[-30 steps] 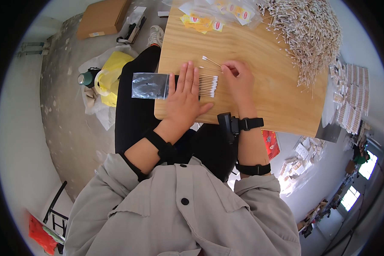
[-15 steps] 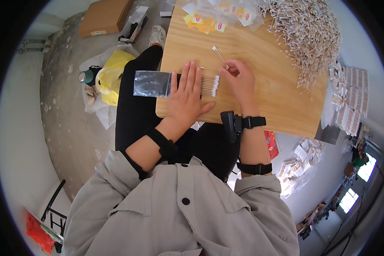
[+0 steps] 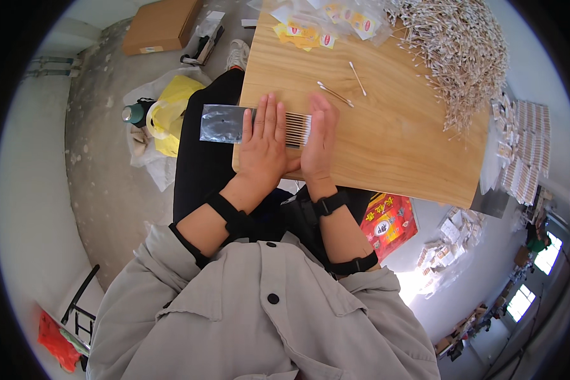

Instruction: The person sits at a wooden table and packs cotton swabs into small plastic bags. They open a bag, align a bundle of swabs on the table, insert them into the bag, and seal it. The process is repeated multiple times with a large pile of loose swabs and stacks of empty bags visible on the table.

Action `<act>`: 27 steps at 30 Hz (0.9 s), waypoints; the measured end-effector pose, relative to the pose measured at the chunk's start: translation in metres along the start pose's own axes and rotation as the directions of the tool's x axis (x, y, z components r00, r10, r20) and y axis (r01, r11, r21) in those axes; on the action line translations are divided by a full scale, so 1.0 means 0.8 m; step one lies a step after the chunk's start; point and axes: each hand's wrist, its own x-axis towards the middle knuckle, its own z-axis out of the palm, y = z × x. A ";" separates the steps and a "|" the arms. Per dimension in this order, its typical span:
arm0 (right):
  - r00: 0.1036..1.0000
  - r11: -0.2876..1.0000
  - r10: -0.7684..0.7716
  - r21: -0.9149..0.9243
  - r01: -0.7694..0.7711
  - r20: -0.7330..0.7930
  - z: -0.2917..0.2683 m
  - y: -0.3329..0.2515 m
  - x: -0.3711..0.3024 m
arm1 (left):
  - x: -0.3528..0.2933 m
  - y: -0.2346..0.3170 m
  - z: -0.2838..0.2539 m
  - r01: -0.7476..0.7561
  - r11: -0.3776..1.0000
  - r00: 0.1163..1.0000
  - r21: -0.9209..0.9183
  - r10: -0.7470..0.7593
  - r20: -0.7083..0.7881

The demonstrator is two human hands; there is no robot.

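Note:
A row of cotton swabs (image 3: 295, 130) lies side by side on the wooden table (image 3: 399, 152), partly under my left hand (image 3: 263, 142). That hand rests flat with its fingers stretched out, also covering the end of a clear plastic bag (image 3: 223, 123) that reaches past the table's left edge. My right hand (image 3: 321, 136) stands on its side against the row's right-hand tips, fingers straight and close together, holding nothing. Beyond it a loose cotton swab (image 3: 358, 79) lies near more loose swabs (image 3: 335, 94), which lie close together.
A large heap of cotton swabs (image 3: 459, 54) covers the far right of the table. Clear bags with yellow labels (image 3: 304, 31) lie at the far edge. Packed swab bundles (image 3: 529, 145) are stacked off to the right. A yellow bag (image 3: 171, 114) and a bottle (image 3: 132, 114) stand on the floor at left.
My right hand has let go of a swab, leaving it on the table, and moved left to press against the row's tips. My left hand stays flat, shifted slightly left with the row.

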 end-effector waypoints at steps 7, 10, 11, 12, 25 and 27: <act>0.998 0.911 -0.063 -0.411 0.047 -0.025 -0.008 -0.011 0.009 | -0.003 -0.005 -0.013 0.014 1.000 0.999 -0.008 -0.014 0.051; 0.958 0.644 -0.267 -0.720 0.259 0.106 -0.009 -0.013 0.019 | -0.003 -0.005 -0.010 0.012 1.000 0.999 -0.015 -0.011 0.030; 0.952 0.590 -0.276 -0.759 0.277 0.133 -0.008 -0.010 0.020 | -0.003 -0.004 -0.009 0.010 1.000 1.000 -0.013 -0.010 0.024; 0.946 0.534 -0.283 -0.793 0.294 0.160 -0.005 -0.007 0.022 | -0.002 -0.003 -0.010 0.008 1.000 1.000 -0.025 -0.007 0.021; 0.928 0.435 -0.303 -0.835 0.337 0.217 0.016 0.004 0.027 | -0.010 -0.013 -0.021 -0.019 0.986 0.999 -0.164 0.013 -0.032; 0.924 0.426 -0.307 -0.836 0.346 0.227 0.016 0.004 0.026 | -0.013 -0.026 -0.043 -0.020 0.981 0.999 -0.193 0.010 -0.049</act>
